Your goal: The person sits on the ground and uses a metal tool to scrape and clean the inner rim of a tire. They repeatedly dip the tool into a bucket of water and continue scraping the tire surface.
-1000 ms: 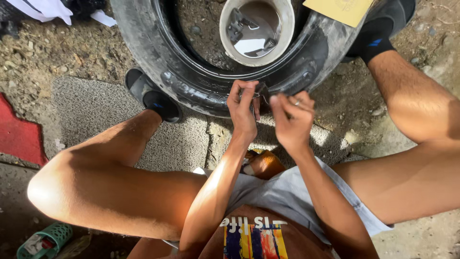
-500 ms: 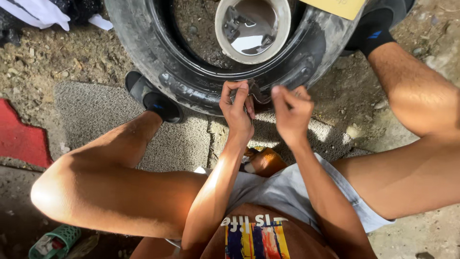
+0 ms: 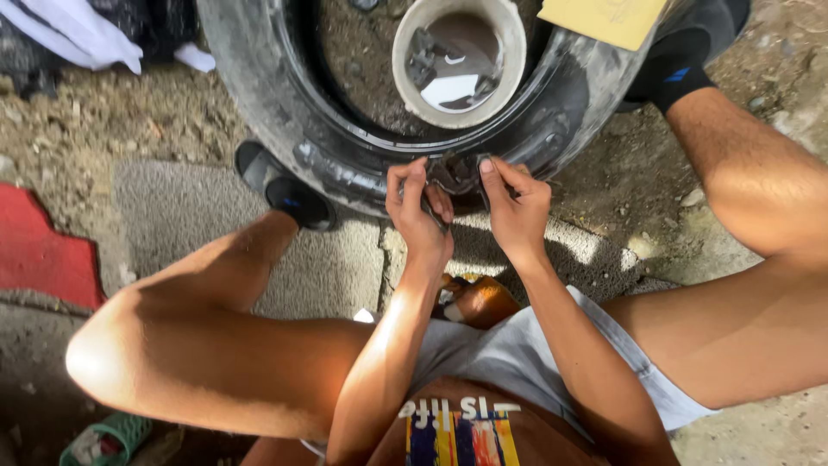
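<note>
I have both hands pinching a small dark patch [image 3: 454,173], left hand [image 3: 418,211] and right hand [image 3: 517,207] grasping its edges just above the tyre's [image 3: 285,112] near wall. I'd keep it taut and level. Beyond sits a pail [image 3: 457,60]; below, concrete slab [image 3: 328,267] and gritty dirt.

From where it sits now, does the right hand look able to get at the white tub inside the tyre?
Probably yes. The right hand is at the tyre rim, and the white tub stands open just beyond, nothing between them. Its fingers pinch a small dark piece though.
</note>
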Action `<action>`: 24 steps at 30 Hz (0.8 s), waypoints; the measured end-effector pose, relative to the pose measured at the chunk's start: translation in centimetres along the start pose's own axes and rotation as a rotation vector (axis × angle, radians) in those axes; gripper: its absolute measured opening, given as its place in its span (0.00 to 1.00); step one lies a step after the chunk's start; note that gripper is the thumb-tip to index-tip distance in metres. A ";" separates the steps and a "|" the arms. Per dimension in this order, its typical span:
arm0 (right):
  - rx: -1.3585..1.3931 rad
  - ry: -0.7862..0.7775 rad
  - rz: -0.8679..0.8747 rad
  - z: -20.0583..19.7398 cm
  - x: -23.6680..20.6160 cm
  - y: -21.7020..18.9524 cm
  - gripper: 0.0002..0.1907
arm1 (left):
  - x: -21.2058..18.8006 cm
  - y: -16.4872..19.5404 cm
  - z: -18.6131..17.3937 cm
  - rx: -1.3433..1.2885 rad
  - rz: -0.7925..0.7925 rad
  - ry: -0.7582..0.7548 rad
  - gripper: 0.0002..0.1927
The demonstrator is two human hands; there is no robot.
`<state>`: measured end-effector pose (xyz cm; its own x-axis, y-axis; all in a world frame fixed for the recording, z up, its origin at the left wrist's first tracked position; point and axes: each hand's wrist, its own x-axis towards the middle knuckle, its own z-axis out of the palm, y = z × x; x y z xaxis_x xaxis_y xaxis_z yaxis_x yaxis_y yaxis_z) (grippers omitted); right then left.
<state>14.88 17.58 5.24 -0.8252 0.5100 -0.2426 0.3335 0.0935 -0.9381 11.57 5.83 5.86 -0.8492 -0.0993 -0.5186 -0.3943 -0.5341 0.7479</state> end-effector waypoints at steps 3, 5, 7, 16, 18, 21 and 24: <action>0.022 -0.034 -0.128 0.2 -1.5 -0.7 0.11 | -0.1 0.1 -0.4 -0.068 0.028 0.029 0.07; 0.069 -0.045 -0.075 0.6 -1.7 -1.2 0.10 | -0.1 0.2 -0.7 -0.056 0.009 0.048 0.08; 0.041 -0.032 -0.232 0.9 -1.9 -1.7 0.09 | -0.1 0.2 -0.9 -0.048 0.021 0.059 0.08; -0.148 -0.077 -0.400 2.3 -1.9 -3.2 0.08 | 0.4 1.2 -1.2 -0.010 -0.003 0.156 0.09; -0.150 -0.066 -0.439 2.4 -1.6 -2.8 0.08 | 0.5 1.5 -1.3 0.047 0.000 0.177 0.11; -0.209 -0.046 -0.286 1.1 0.8 -1.0 0.07 | 0.9 2.2 -1.7 0.001 -0.030 0.109 0.09; -0.281 -0.039 -0.151 -0.8 2.8 1.5 0.10 | 2.2 3.2 -2.5 0.123 -0.016 0.147 0.11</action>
<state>13.47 19.84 3.35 -0.8899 0.4401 -0.1200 0.3143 0.4010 -0.8605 9.31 1.81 6.13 -0.7855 -0.2185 -0.5791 -0.4549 -0.4306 0.7795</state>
